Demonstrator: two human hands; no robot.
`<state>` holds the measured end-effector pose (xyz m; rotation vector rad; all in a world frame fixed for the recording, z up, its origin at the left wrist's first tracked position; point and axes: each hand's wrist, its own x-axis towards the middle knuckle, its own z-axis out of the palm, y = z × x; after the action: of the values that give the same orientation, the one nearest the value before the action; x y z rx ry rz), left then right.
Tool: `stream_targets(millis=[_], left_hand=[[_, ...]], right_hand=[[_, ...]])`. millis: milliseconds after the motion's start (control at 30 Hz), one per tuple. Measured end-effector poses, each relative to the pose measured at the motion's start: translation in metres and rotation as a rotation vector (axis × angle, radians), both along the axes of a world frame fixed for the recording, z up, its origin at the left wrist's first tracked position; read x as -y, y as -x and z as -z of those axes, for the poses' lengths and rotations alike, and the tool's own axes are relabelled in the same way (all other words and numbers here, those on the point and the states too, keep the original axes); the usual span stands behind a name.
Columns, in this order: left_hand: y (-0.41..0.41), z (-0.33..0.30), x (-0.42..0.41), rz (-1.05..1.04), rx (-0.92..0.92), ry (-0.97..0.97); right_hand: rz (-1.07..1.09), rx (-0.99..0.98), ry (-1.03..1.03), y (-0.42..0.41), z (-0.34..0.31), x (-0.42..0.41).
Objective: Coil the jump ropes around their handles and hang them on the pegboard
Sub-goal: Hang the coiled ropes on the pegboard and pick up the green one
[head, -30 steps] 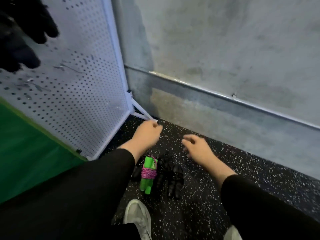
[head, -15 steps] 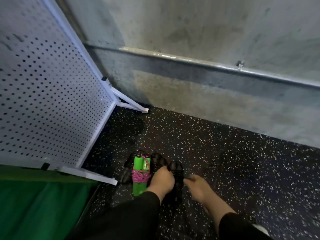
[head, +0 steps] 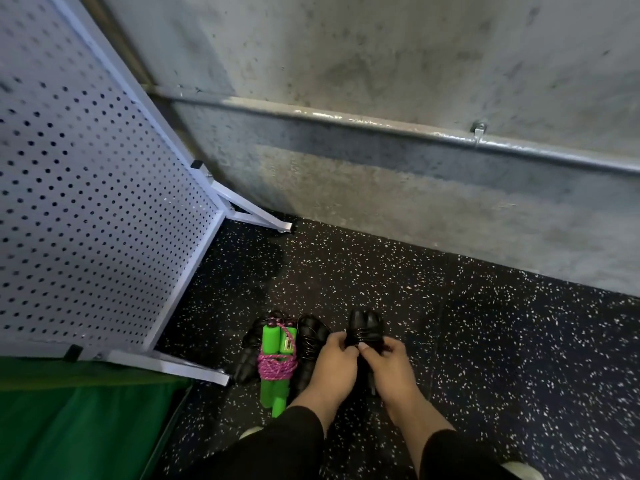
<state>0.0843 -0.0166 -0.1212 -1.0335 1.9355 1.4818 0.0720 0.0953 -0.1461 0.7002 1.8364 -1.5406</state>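
Your left hand point(head: 334, 363) and right hand point(head: 389, 365) meet low over the speckled black floor point(head: 485, 341), both gripping one black jump rope point(head: 365, 329). Your fingers point(head: 341, 344) are curled and clamped on its bundled handles, where thin black cord is wound across them; the thumb tips of the two hands nearly touch at the middle of the bundle. The bundle's far end rises just beyond your fingers, away from you.

Just to the left of your left fingers lies a second black jump rope point(head: 311, 336), also wound with cord, resting on the floor. Beside that, further left, lies the green-handled jump rope point(head: 275, 344), its two bright green handles side by side with pink cord point(head: 277, 366) coiled tight around their middle. Another black handle point(head: 250, 355) shows at its left edge, partly hidden.

Well to the left of your fingers and beyond them, the white pegboard point(head: 86, 202) stands tilted on its white metal feet point(head: 256, 216), one foot ending near the ropes. A green mat point(head: 69, 420) lies at the lower left. The grey concrete wall point(head: 381, 81), with a metal pipe point(head: 381, 124) running along it, stands ahead of your hands. Black sleeves point(head: 294, 441) cover both forearms.
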Motion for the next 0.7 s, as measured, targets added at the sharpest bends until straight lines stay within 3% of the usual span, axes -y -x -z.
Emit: stream_targets(millis=[100,167,367,500,700], left_hand=[[0.011,-0.032,0.002,-0.194,-0.141,-0.096],[0.024,-0.062,0.013,-0.264,-0.277,-0.044],[0.052,-0.192,0.057,-0.207,-0.695,0.136],[0.045,-0.273,0.080,-0.295,-0.838,0.011],[0.016,-0.357,0.114,-0.440,-1.036,-0.004]], right_hand=[[0.003,-0.195,0.031,0.018,-0.035,0.005],[0.015,-0.306,0.098,0.031,-0.068,0.014],[-0.034,-0.606,0.303,0.069,-0.189,0.062],[-0.114,-0.763,0.365,0.077,-0.265,0.087],[-0.274,-0.923,0.390,0.064,-0.360,0.123]])
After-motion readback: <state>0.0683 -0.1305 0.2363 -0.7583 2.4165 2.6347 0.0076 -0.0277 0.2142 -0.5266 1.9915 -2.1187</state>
